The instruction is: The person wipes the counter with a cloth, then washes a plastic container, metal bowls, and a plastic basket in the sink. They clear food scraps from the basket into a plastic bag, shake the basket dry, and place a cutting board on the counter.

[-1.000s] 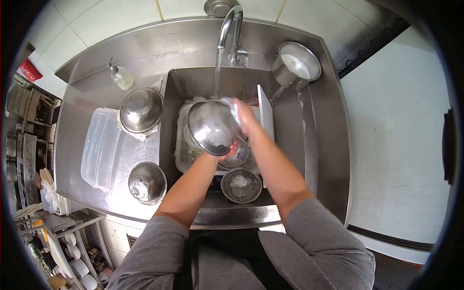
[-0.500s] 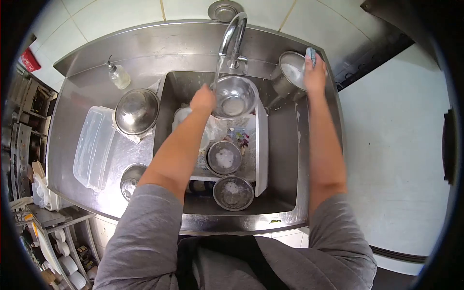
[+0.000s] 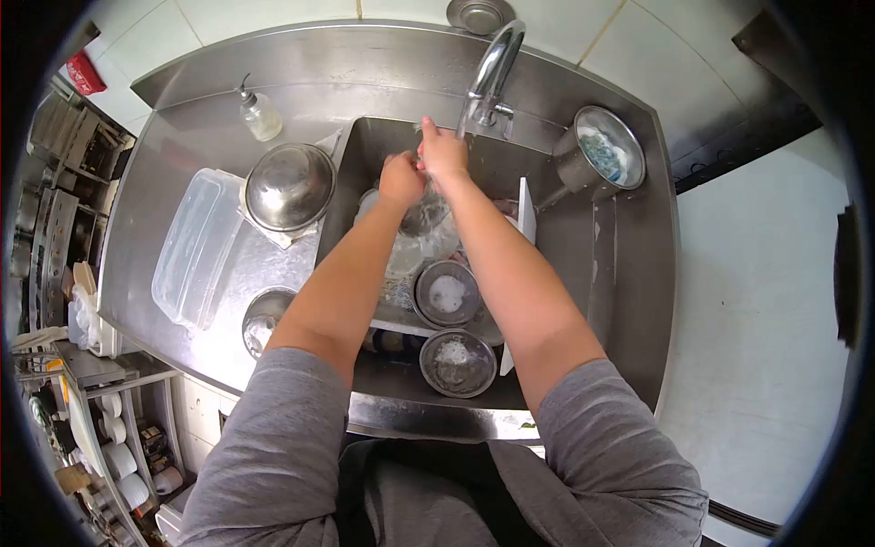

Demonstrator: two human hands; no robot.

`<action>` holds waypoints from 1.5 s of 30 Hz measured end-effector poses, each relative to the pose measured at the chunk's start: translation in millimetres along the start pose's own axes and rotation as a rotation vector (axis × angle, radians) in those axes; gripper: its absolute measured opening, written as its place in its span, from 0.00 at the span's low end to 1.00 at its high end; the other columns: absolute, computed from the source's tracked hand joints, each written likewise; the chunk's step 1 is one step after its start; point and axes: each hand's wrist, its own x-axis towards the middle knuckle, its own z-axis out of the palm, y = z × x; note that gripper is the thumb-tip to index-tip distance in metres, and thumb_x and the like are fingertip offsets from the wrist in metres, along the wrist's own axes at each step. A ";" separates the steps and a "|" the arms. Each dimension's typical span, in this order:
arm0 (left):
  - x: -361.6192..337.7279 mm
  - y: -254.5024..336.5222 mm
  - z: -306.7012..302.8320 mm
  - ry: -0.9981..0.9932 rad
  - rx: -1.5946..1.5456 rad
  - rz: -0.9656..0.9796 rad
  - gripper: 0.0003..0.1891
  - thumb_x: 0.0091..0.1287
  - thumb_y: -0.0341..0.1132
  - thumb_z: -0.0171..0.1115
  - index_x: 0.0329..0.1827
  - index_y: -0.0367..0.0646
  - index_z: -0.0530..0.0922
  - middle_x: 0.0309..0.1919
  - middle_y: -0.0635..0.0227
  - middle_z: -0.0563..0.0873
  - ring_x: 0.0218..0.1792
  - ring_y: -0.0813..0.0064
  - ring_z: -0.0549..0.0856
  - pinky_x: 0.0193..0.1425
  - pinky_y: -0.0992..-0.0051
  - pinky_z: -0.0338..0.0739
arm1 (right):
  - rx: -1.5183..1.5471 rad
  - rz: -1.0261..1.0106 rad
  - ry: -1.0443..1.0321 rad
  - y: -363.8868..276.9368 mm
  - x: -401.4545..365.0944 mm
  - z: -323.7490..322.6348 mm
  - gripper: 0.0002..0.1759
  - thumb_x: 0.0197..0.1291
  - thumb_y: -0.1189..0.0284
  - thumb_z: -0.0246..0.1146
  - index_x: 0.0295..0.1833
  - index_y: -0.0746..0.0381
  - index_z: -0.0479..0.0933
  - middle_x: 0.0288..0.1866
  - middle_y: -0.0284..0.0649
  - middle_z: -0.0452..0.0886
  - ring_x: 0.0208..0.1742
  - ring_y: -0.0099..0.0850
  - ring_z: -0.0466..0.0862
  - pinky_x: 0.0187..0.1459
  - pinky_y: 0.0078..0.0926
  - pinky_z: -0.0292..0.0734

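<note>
We see both hands raised at the back of the sink (image 3: pixel 570 273), close under the tap (image 3: pixel 493 66). The left hand (image 3: pixel 401 179) is curled shut on the rim of a steel bowl (image 3: pixel 427 221), which hangs tilted over the basin just below the spout. We judge this is so that the water falls on it and drains off into the sink. The right hand (image 3: pixel 444 151) lies against the left, its fingers drawn together in the stream. Whether it grips the bowl or only touches it, we cannot tell.

Below the held bowl, two soapy bowls (image 3: pixel 447 294) sit one in front of the other among other dishes. They seem to be kept low in the basin so the suds stay there. A white board (image 3: pixel 523 208) stands on edge beside them.

On the right rim, a pot (image 3: pixel 581 169) with a cloth or sponge (image 3: pixel 609 155) in it stands within arm's reach. On the steel worktop (image 3: pixel 182 137) to the left, a large bowl (image 3: pixel 290 185) rests upside down on a cloth, probably to drip dry. Beside it lie a clear plastic tub (image 3: pixel 194 248) and a small bowl (image 3: pixel 262 321) near the front edge. A pump bottle (image 3: pixel 259 114) stands at the back.

The worktop is wet, scuffed steel with a raised back edge against a pale tiled wall (image 3: pixel 255 11). At the far left, crowded shelves (image 3: pixel 55 182) and a low rack of white cups (image 3: pixel 118 456) show a tight kitchen.
</note>
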 end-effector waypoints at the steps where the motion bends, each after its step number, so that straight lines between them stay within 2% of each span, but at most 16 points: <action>1: -7.2 -3.1 -1.3 -0.020 -0.041 -0.215 0.09 0.53 0.27 0.63 0.37 0.35 0.78 0.36 0.49 0.84 0.44 0.49 0.82 0.51 0.57 0.77 | -0.004 0.001 -0.005 0.6 1.3 2.2 0.25 0.69 0.54 0.56 0.34 0.66 0.82 0.20 0.41 0.79 0.28 0.28 0.82 0.30 0.28 0.76; 3: -16.9 0.8 3.1 0.084 -0.255 -0.382 0.08 0.53 0.26 0.63 0.35 0.35 0.76 0.34 0.49 0.84 0.41 0.49 0.82 0.50 0.57 0.77 | -0.424 -0.222 0.086 21.1 15.4 1.9 0.24 0.67 0.52 0.59 0.41 0.64 0.84 0.27 0.43 0.83 0.34 0.36 0.83 0.38 0.31 0.79; 4: -23.4 4.8 6.3 0.184 -0.464 -0.543 0.07 0.53 0.25 0.62 0.33 0.35 0.74 0.33 0.49 0.83 0.38 0.49 0.83 0.48 0.56 0.76 | -0.403 -0.167 0.109 47.7 29.6 5.6 0.25 0.66 0.51 0.60 0.55 0.60 0.81 0.43 0.49 0.85 0.42 0.43 0.84 0.45 0.43 0.80; 5: -32.4 7.7 8.3 0.227 -0.338 -0.307 0.07 0.53 0.24 0.63 0.33 0.37 0.73 0.36 0.49 0.83 0.43 0.50 0.82 0.50 0.57 0.75 | -0.410 -0.170 0.102 44.3 23.5 3.2 0.25 0.66 0.51 0.60 0.55 0.60 0.81 0.43 0.49 0.85 0.42 0.43 0.84 0.45 0.43 0.80; 7: -52.1 14.9 24.5 0.382 -0.170 0.181 0.10 0.53 0.25 0.65 0.34 0.39 0.72 0.50 0.46 0.80 0.58 0.47 0.76 0.64 0.55 0.69 | 0.355 0.441 -0.036 29.0 2.6 -6.7 0.31 0.66 0.51 0.60 0.67 0.60 0.70 0.54 0.50 0.81 0.48 0.45 0.83 0.48 0.50 0.80; 8: -68.3 31.9 17.2 0.289 -0.036 0.167 0.11 0.56 0.28 0.65 0.40 0.41 0.74 0.60 0.46 0.75 0.62 0.42 0.72 0.70 0.52 0.63 | 0.461 0.499 -0.186 27.2 -0.2 -16.5 0.35 0.67 0.53 0.60 0.72 0.61 0.62 0.59 0.50 0.77 0.51 0.46 0.81 0.46 0.54 0.79; 12: -91.1 48.9 -5.1 0.147 -0.192 0.257 0.17 0.65 0.34 0.61 0.56 0.45 0.74 0.65 0.46 0.71 0.64 0.40 0.70 0.72 0.53 0.61 | -0.024 0.217 -0.063 43.3 22.1 -32.9 0.16 0.72 0.69 0.51 0.56 0.68 0.75 0.47 0.47 0.80 0.42 0.38 0.82 0.39 0.47 0.78; 17: -38.2 39.1 2.3 0.170 -0.213 0.282 0.20 0.72 0.43 0.52 0.65 0.49 0.72 0.68 0.53 0.71 0.67 0.48 0.69 0.71 0.52 0.62 | 0.142 0.101 -0.209 45.5 28.4 -78.5 0.16 0.72 0.64 0.56 0.52 0.65 0.79 0.43 0.41 0.84 0.41 0.29 0.82 0.44 0.29 0.77; 23: 12.0 54.1 -35.8 -0.457 -0.604 -0.189 0.33 0.75 0.60 0.39 0.73 0.46 0.65 0.71 0.51 0.68 0.68 0.50 0.71 0.72 0.55 0.62 | 0.254 0.191 -0.079 5.9 -17.4 -127.5 0.20 0.72 0.58 0.57 0.52 0.65 0.80 0.43 0.36 0.85 0.38 0.24 0.80 0.45 0.26 0.76; 25: 14.3 59.8 -43.9 -0.752 -0.847 -0.848 0.43 0.68 0.72 0.35 0.75 0.48 0.63 0.72 0.53 0.66 0.70 0.53 0.69 0.71 0.47 0.60 | 0.130 -0.162 -0.165 7.0 -33.3 -124.5 0.19 0.72 0.59 0.57 0.49 0.66 0.81 0.40 0.34 0.84 0.39 0.21 0.79 0.44 0.23 0.75; 26: 17.2 51.0 -45.4 -0.829 -0.991 -0.799 0.50 0.62 0.80 0.33 0.75 0.50 0.62 0.74 0.53 0.64 0.71 0.52 0.67 0.70 0.40 0.58 | 0.013 -0.282 -0.237 10.0 -44.7 -116.3 0.17 0.71 0.61 0.58 0.47 0.66 0.81 0.38 0.31 0.83 0.39 0.19 0.78 0.42 0.20 0.74; 30: 44.8 19.8 -45.7 -0.825 -0.853 -0.890 0.24 0.60 0.34 0.58 0.62 0.46 0.76 0.43 0.66 0.82 0.37 0.70 0.82 0.45 0.60 0.80 | -0.708 -0.666 -0.364 26.8 -93.9 -90.6 0.15 0.64 0.60 0.63 0.45 0.62 0.79 0.41 0.49 0.81 0.44 0.48 0.81 0.47 0.37 0.75; 34: 33.7 25.7 -68.0 -0.865 -0.533 -0.450 0.26 0.60 0.24 0.54 0.64 0.41 0.74 0.42 0.64 0.83 0.38 0.73 0.84 0.44 0.70 0.81 | -0.774 -0.813 -0.712 55.9 -60.7 -89.9 0.19 0.66 0.55 0.60 0.44 0.61 0.79 0.46 0.49 0.79 0.50 0.44 0.80 0.51 0.38 0.75; 37: 26.6 3.7 -27.4 -0.707 -0.763 -0.324 0.23 0.61 0.25 0.54 0.62 0.39 0.75 0.40 0.64 0.83 0.37 0.73 0.82 0.43 0.68 0.80 | -0.147 -0.301 -0.413 18.1 -20.9 -74.1 0.18 0.72 0.60 0.55 0.45 0.65 0.80 0.34 0.36 0.82 0.35 0.24 0.81 0.40 0.25 0.78; 40: 0.1 27.4 -25.5 -0.480 -0.764 -0.221 0.19 0.62 0.23 0.57 0.58 0.38 0.78 0.46 0.62 0.85 0.46 0.73 0.83 0.51 0.71 0.77 | 0.325 -0.169 -0.288 -20.8 -8.0 -41.8 0.12 0.70 0.66 0.60 0.46 0.66 0.79 0.36 0.36 0.81 0.36 0.23 0.81 0.40 0.22 0.78; 45: -1.5 49.8 -27.8 -0.293 -0.730 -0.136 0.19 0.65 0.22 0.57 0.60 0.39 0.79 0.49 0.66 0.85 0.49 0.76 0.81 0.58 0.74 0.73 | 0.100 -0.408 -0.251 -42.4 -20.4 -58.3 0.15 0.70 0.64 0.59 0.45 0.68 0.80 0.40 0.38 0.83 0.42 0.26 0.82 0.44 0.20 0.76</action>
